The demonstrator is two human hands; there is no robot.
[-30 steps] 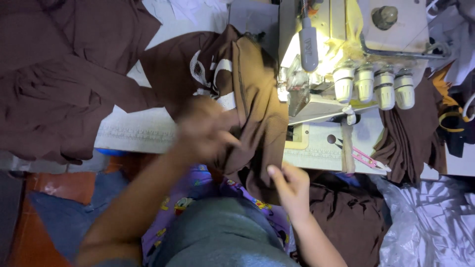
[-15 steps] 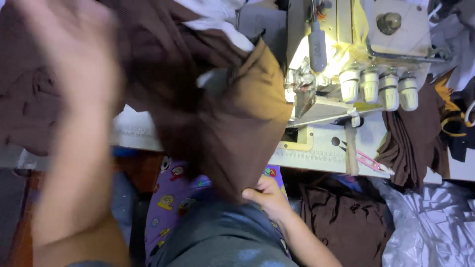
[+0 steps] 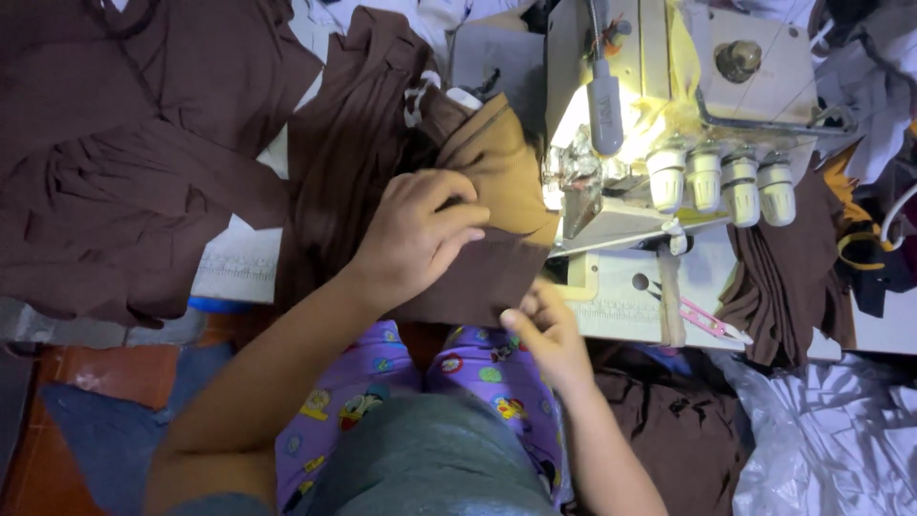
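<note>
White table (image 3: 239, 272) surface runs under the work, largely covered by brown cloth; a printed ruler strip shows along its near edge.

Left hand (image 3: 420, 234): lies palm down on the brown garment (image 3: 478, 201), fingers curled and pressed together over a fold of it, thumb tucked against the cloth. The hand pins the fold flat rather than lifting it. Just beyond the fingertips, the garment's lit edge meets the sewing machine (image 3: 669, 124) at the needle area, which is bright under the machine's lamp.

Right hand (image 3: 544, 330): sits nearer the body than the left hand, at the table's near edge. Thumb and fingers pinch the lower hem of the same garment, which hangs off the edge toward the lap.

Garment position: between the two hands, spread from the machine's bed down over the table edge, with its far part bunched beyond the left wrist.

Around the grip:
- To the outer side of the left hand, a brown pile (image 3: 124, 191) covers the table, well apart from the fingers.
- Past the right hand, beside the machine's base, pink snips (image 3: 712, 323) lie on the table.
- Four white knobs (image 3: 721, 182) stand in a row on the machine front.
- Further brown cloth (image 3: 783, 277) hangs beyond the snips.
- Below both hands, patterned purple trousers (image 3: 382, 382) cover the lap.
</note>
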